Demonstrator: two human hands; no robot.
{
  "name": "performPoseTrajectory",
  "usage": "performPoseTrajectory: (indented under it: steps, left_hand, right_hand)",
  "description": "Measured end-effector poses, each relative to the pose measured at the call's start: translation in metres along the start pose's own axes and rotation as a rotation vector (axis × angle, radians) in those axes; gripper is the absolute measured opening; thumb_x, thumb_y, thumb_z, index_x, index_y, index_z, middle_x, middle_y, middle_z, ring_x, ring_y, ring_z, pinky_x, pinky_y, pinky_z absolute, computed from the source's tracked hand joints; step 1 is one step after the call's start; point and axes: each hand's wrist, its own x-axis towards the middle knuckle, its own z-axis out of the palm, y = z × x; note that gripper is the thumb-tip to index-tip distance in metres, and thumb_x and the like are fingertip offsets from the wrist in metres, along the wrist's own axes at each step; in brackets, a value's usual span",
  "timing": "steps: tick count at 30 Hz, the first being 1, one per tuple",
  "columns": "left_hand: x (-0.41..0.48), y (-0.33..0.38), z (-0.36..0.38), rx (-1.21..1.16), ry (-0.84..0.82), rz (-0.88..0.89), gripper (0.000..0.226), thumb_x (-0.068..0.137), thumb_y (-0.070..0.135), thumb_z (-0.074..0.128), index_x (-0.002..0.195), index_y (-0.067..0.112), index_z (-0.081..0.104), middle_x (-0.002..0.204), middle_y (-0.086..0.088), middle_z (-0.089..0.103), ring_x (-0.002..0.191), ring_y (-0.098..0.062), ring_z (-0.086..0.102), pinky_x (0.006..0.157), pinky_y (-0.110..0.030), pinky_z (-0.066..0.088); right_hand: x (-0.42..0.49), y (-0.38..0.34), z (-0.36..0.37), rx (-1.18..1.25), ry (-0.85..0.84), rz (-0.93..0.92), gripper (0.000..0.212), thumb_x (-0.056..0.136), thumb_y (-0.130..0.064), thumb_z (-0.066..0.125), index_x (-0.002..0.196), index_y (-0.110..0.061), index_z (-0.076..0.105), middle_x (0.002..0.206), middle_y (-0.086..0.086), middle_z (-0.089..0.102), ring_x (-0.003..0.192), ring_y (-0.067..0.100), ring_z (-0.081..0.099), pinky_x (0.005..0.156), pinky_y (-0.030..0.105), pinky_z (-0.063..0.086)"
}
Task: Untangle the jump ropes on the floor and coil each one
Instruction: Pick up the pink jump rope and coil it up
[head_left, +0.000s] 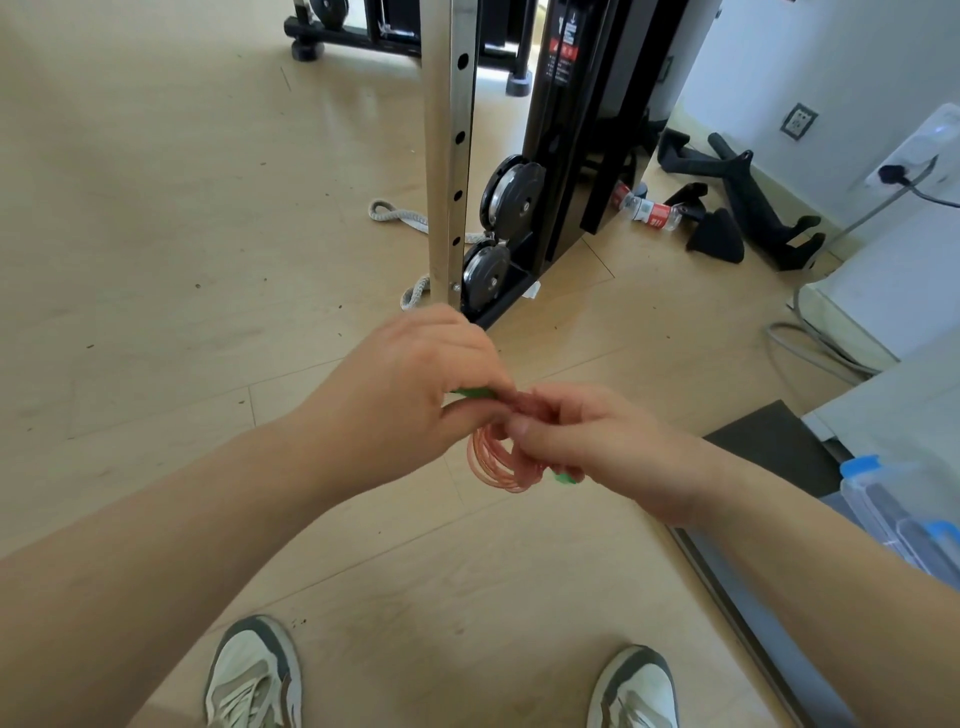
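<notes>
Orange rope coil (493, 462) between both hands

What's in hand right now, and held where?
Left hand has its grip on a green handle of the jump rope. Right hand holds the coil's top, with the second green handle poking out below.

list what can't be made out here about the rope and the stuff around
Orange jump rope: head view shows only loops; the left hand and right hand cover the rest.
Green handle: mostly hidden under the left hand's fingers.
White braided rope: its middle passes behind the steel post.
Clear box: cut off by the right edge.
Bottle label: too small to read.
</notes>
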Motion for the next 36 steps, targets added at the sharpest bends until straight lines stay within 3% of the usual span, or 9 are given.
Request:
performPoseTrajectory:
  steps: [5,9,12,15,17,21,25,30,36]
  left_hand:
    - [0.000,0.005,0.004,0.183,0.077,0.129,0.013,0.096,0.036,0.069,0.096,0.031,0.081,0.110,0.010,0.070,0.110,-0.019,0.058,0.109,-0.043,0.037]
    - [0.001,0.010,0.007,0.123,0.128,-0.038,0.017,0.087,0.037,0.076,0.103,0.030,0.077,0.109,0.010,0.063,0.097,-0.014,0.056,0.088,-0.033,0.047]
    - [-0.003,0.013,0.009,-0.172,0.024,-0.387,0.024,0.087,0.039,0.075,0.107,0.031,0.067,0.097,0.015,0.067,0.086,-0.003,0.064,0.074,-0.026,0.054]
    - [-0.004,0.020,0.010,-0.486,-0.237,-0.589,0.042,0.091,0.043,0.072,0.129,0.030,0.060,0.096,0.017,0.077,0.092,0.001,0.071,0.086,-0.026,0.056]
    - [-0.004,0.023,0.006,-0.590,-0.311,-0.624,0.053,0.091,0.039,0.072,0.140,0.030,0.055,0.098,0.016,0.079,0.094,-0.001,0.074,0.096,-0.031,0.056]
    - [-0.002,0.017,-0.003,-0.627,-0.329,-0.658,0.060,0.084,0.025,0.084,0.138,0.033,0.059,0.100,0.009,0.080,0.093,-0.010,0.077,0.097,-0.038,0.058]
    - [-0.001,0.018,-0.001,-0.668,-0.250,-0.727,0.032,0.084,0.011,0.083,0.111,0.026,0.076,0.093,0.001,0.081,0.090,-0.020,0.078,0.088,-0.040,0.063]
    - [0.000,0.018,-0.002,-0.935,-0.262,-0.842,0.031,0.087,0.013,0.081,0.116,0.020,0.074,0.108,-0.008,0.078,0.104,-0.024,0.075,0.100,-0.048,0.057]
    - [-0.002,0.021,0.008,-1.193,-0.127,-0.885,0.031,0.094,0.025,0.071,0.118,0.006,0.072,0.116,-0.011,0.076,0.115,-0.025,0.071,0.103,-0.047,0.055]
  right_hand:
    - [0.000,0.001,0.006,-0.275,-0.034,-0.034,0.010,0.101,-0.022,0.059,0.106,-0.020,0.067,0.096,0.011,0.070,0.086,0.022,0.066,0.089,0.047,0.057]
    - [-0.001,0.001,0.006,-0.161,-0.112,0.085,0.017,0.107,-0.021,0.050,0.104,-0.014,0.065,0.081,-0.003,0.063,0.070,0.003,0.054,0.071,0.026,0.048]
    - [-0.001,0.004,0.001,-0.070,-0.123,0.118,0.016,0.107,-0.019,0.050,0.098,-0.017,0.063,0.085,0.003,0.063,0.076,0.015,0.046,0.067,0.026,0.038]
    - [-0.001,0.005,-0.002,-0.014,-0.146,0.080,0.014,0.097,-0.024,0.056,0.095,-0.012,0.062,0.087,0.008,0.061,0.081,0.023,0.042,0.067,0.031,0.037]
    - [0.000,0.007,-0.005,0.020,-0.176,0.069,0.030,0.092,-0.029,0.055,0.103,-0.001,0.061,0.092,0.011,0.058,0.082,0.024,0.043,0.068,0.031,0.037]
    - [0.001,0.017,-0.011,0.184,-0.168,0.070,0.044,0.094,-0.029,0.055,0.121,0.006,0.058,0.088,0.010,0.053,0.072,0.012,0.048,0.064,0.025,0.039]
    - [0.002,0.022,-0.010,0.300,-0.133,0.054,0.031,0.104,-0.016,0.056,0.132,-0.003,0.063,0.080,0.004,0.055,0.068,0.009,0.053,0.062,0.024,0.042]
    - [0.008,0.024,0.001,0.523,0.085,-0.010,0.023,0.102,0.000,0.053,0.118,0.003,0.069,0.082,0.013,0.059,0.069,0.016,0.055,0.062,0.026,0.046]
    - [0.014,0.023,0.007,0.833,0.227,-0.007,0.020,0.103,-0.004,0.050,0.103,-0.007,0.070,0.081,0.007,0.065,0.069,0.015,0.058,0.061,0.024,0.051]
